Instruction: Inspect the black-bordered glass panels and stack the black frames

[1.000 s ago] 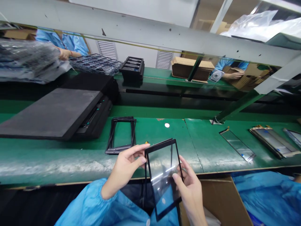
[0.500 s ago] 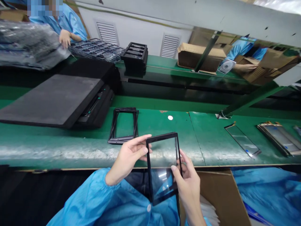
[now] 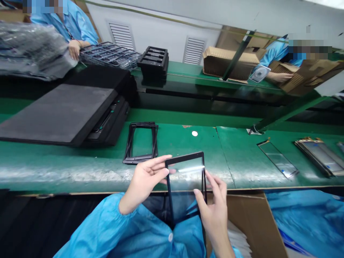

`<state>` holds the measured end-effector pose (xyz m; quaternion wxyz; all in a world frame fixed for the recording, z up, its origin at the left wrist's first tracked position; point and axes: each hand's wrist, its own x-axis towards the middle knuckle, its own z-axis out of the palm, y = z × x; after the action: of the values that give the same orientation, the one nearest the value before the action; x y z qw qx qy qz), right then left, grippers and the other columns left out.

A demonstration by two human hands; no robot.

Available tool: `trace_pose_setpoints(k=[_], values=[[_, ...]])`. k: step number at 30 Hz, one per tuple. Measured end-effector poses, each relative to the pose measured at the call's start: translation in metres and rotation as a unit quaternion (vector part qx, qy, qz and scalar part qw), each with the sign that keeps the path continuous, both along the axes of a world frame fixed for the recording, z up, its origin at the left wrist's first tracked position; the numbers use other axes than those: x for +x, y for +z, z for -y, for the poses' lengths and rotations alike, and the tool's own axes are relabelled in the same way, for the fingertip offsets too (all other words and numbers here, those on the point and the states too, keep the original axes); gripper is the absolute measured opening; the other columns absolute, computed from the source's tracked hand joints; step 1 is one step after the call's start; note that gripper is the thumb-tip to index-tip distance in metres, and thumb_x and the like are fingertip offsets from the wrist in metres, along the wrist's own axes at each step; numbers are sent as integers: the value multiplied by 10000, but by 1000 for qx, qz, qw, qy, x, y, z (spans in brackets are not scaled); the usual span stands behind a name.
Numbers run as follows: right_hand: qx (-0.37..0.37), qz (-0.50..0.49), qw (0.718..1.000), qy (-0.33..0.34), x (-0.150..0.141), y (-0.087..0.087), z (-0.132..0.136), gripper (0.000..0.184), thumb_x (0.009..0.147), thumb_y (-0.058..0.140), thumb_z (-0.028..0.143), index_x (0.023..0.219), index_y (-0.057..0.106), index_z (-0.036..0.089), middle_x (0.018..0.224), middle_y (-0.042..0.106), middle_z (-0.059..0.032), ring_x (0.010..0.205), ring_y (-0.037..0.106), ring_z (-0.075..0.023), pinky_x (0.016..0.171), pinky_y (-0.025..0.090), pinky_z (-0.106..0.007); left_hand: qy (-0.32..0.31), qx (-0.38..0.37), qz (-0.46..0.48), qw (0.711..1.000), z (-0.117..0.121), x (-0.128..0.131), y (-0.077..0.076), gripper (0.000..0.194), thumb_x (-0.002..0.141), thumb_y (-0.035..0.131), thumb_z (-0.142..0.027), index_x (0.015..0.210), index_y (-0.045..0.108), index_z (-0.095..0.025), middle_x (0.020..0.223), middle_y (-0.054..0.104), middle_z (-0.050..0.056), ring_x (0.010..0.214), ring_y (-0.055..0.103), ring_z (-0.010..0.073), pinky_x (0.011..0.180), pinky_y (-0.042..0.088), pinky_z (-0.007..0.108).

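A black-bordered glass touch panel (image 3: 185, 184) is held tilted between both hands, over the front edge of the green bench. My left hand (image 3: 143, 182) pinches its upper left edge, thumb in front and fingers behind. On the right edge my right hand (image 3: 215, 208) grips it, the thumb lying on the glass and the fingers around the side. Just beyond my left hand, several black rectangular frames (image 3: 129, 143) lie loosely stacked on the bench. To the right lies a single glass panel (image 3: 278, 161) with a small flex tail.
A pile of glass panels (image 3: 318, 156) sits at the far right. Large black foam sheets (image 3: 59, 111) cover the bench's left. Black trays (image 3: 153, 62) and cardboard dividers (image 3: 228, 61) stand on the back shelf. Two co-workers in blue work there. A cardboard box (image 3: 249, 222) is below, right.
The panel has tilted slightly, its lower end rising and a bright reflection now crossing its upper part. Both hands keep their hold. A co-worker at the back right has leaned into view.
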<state>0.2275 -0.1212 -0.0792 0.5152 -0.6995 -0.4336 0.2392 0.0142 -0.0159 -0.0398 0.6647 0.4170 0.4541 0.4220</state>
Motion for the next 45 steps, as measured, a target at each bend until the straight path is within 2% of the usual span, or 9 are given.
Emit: trace_pose_setpoints(k=[3,6,9,20,24,28,31,35,45], values=[[39,-37,998,16,11,16,-12,505,948,734,444,1426,697,286,1539,596,-140,1393,592,-358,1160,487,-552,-24,29,-48,998,3,-4,4,469,792,915,-368,1210,843,-169,852,860,106,860,853,309,601,675,253],[8,-167,983,72,21,36,-27,461,984,684,483,1369,731,233,1065,848,-123,1023,798,-298,976,623,-485,-46,49,-68,995,8,-8,8,447,809,896,-366,1213,848,-182,815,862,105,806,852,294,599,673,251],[-4,-190,979,72,22,48,-36,389,912,751,516,1142,816,208,678,813,-48,704,801,-261,772,663,-414,-53,53,-65,995,10,-9,12,425,811,892,-365,1201,856,-200,813,864,104,761,849,276,599,673,243],[7,-233,972,39,13,48,-33,254,828,838,441,922,841,205,596,793,-50,570,794,-236,649,670,-329,-80,98,-111,986,8,-17,8,342,850,834,-330,1179,868,-242,871,871,106,739,850,273,605,677,255],[1,-206,975,88,-1,48,-36,211,843,832,410,910,836,210,725,840,-66,618,817,-235,653,677,-317,-118,269,-255,921,8,-8,22,439,860,820,-322,1298,813,-338,1483,700,70,1306,712,341,970,644,341],[-25,-240,956,168,-8,39,-38,444,826,867,440,1198,794,210,782,851,-44,704,827,-231,720,669,-322,-237,298,-298,875,4,3,33,654,884,792,-258,1510,645,-376,1190,850,41,1027,827,291,934,633,326],[-84,-304,930,187,13,28,-34,551,877,804,587,1275,773,208,922,871,-88,815,840,-257,820,665,-375,-256,191,-251,914,1,-3,31,501,984,669,-280,1483,671,-319,978,871,35,726,823,225,675,631,260],[-137,-288,934,160,48,11,-25,500,877,765,670,944,854,183,907,866,-143,818,836,-314,842,654,-420,-128,52,-158,978,1,-20,21,419,994,673,-394,1374,667,-219,1089,852,113,755,824,230,546,600,236],[-40,-207,976,54,32,20,-18,577,913,692,700,598,777,224,588,775,-77,574,750,-243,649,618,-329,-15,20,-102,994,15,-22,4,548,904,801,-501,1317,623,-187,999,849,115,638,802,222,483,612,247]])
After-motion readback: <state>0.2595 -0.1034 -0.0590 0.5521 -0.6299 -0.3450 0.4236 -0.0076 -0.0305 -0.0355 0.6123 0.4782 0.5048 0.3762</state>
